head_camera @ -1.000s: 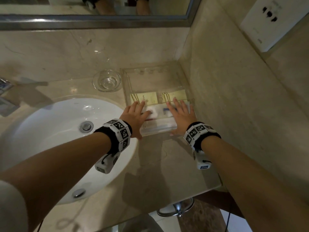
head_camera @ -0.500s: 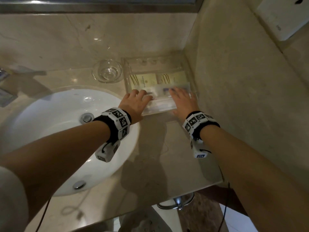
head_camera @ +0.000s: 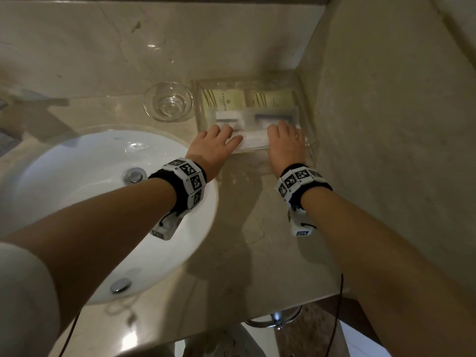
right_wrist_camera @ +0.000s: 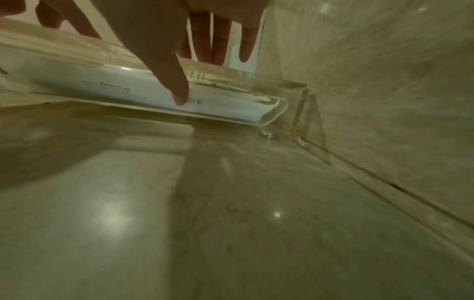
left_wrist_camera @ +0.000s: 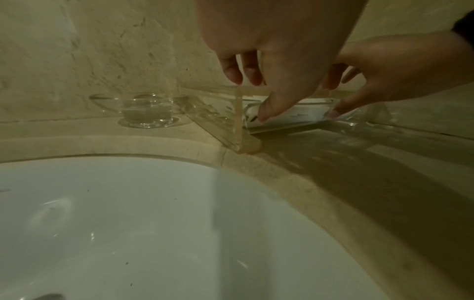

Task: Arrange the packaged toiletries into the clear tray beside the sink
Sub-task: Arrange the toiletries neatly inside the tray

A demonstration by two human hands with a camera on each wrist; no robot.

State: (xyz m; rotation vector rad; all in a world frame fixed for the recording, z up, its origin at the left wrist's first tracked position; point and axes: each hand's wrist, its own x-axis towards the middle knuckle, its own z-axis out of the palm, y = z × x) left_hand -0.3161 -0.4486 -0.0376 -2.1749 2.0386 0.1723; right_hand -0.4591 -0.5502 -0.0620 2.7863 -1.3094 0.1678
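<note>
The clear tray (head_camera: 305,146) sits in the corner of the counter against the right wall. Inside lie two yellow sachets (head_camera: 224,99) at the back and white wrapped packets (head_camera: 228,119) in front of them. My left hand (head_camera: 216,143) holds the tray's near-left end, thumb (left_wrist_camera: 265,113) on the front wall and fingers (left_wrist_camera: 232,71) over the rim. My right hand (head_camera: 286,141) holds the near-right end the same way, thumb (right_wrist_camera: 179,91) against the front wall over a white packet (right_wrist_camera: 102,81), fingers (right_wrist_camera: 218,40) reaching inside.
A small glass bowl (head_camera: 168,102) stands just left of the tray. The white sink basin (head_camera: 77,202) lies under my left forearm, its drain (head_camera: 134,175) visible. The stone wall (head_camera: 386,124) runs close along the tray's right side. The counter edge (head_camera: 257,313) is near me.
Both hands lay flat with straight fingers over the packets; they have drawn back to the tray's near edge and curled round its front wall. The head view has tilted down.
</note>
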